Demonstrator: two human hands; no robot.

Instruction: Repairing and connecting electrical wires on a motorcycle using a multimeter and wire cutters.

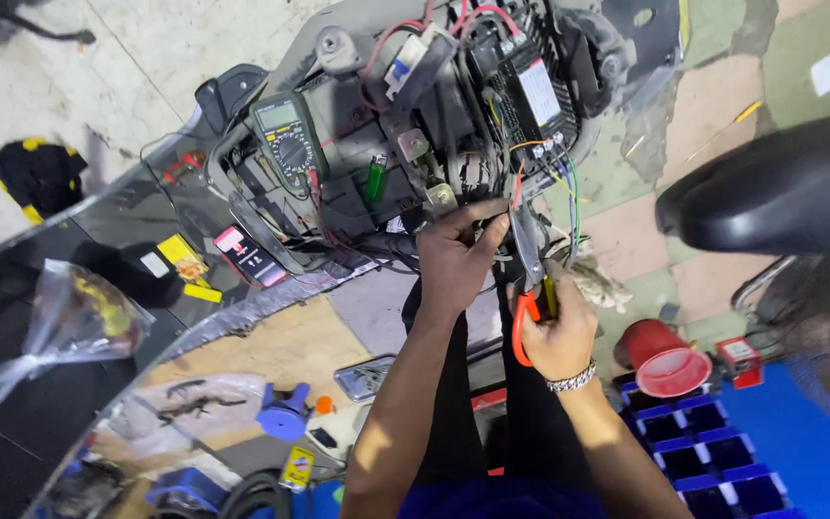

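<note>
The left hand (458, 255) pinches wires (503, 213) at twelve o'clock, while the right hand's (557, 332) grip closes around red-handled pliers (527, 288).

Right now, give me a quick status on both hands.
Left hand pinching wires. Right hand gripping orange-handled cutters, blades up at wires. Multimeter rests clear.

Floor (338, 336): red cup (665, 358), blue bin tray (713, 452), phone (365, 376).
</note>
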